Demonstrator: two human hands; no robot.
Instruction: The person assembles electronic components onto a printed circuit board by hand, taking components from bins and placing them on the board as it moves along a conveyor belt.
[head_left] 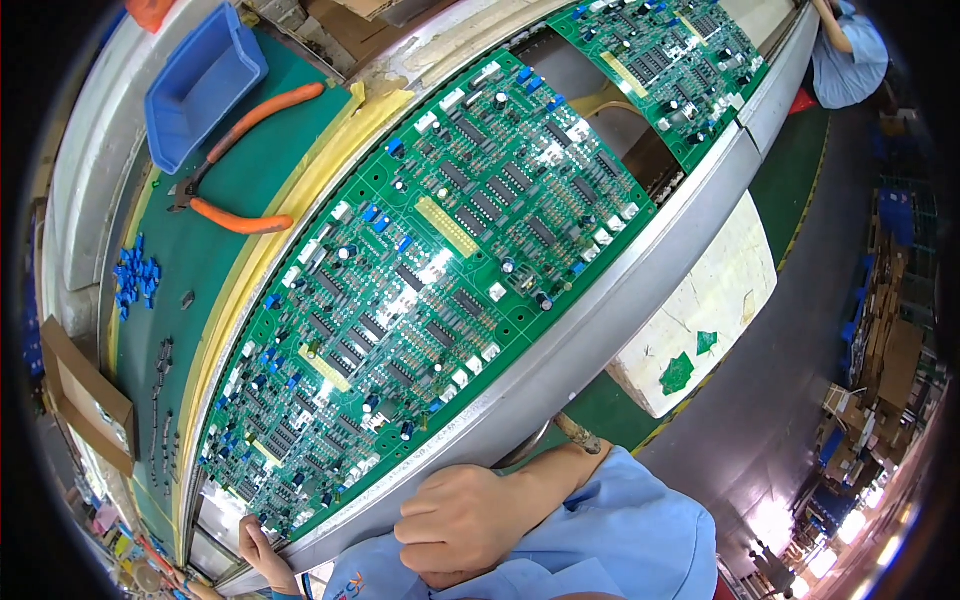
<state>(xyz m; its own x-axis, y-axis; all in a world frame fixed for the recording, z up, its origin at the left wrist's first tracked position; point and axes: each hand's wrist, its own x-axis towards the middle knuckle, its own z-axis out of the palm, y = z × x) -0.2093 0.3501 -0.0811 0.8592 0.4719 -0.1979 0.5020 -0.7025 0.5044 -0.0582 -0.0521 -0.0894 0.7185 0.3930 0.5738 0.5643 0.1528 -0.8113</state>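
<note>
My right hand [455, 520] lies at the bottom middle, just off the near rail, its fingers curled in and their tips hidden. Its forearm comes from the blue sleeve [640, 515] at the right. A strip of skin shows under it, probably my left hand or forearm [440, 578], fingers out of sight. Beyond the rail runs a row of green circuit boards [515, 325], packed with black chips, blue and white connectors and yellow sockets. At the lower left a smaller hand [258, 550], whose owner I cannot tell, touches the row's near end.
Orange-handled pliers [245, 223] and a blue bin [200, 90] rest on the green far ledge. Blue parts [136, 278] and a cardboard box [90, 395] are farther left. The grey metal rail [560, 375] borders the boards. A white stool-like surface [715, 300] stands right; another person [850, 60] sits beyond.
</note>
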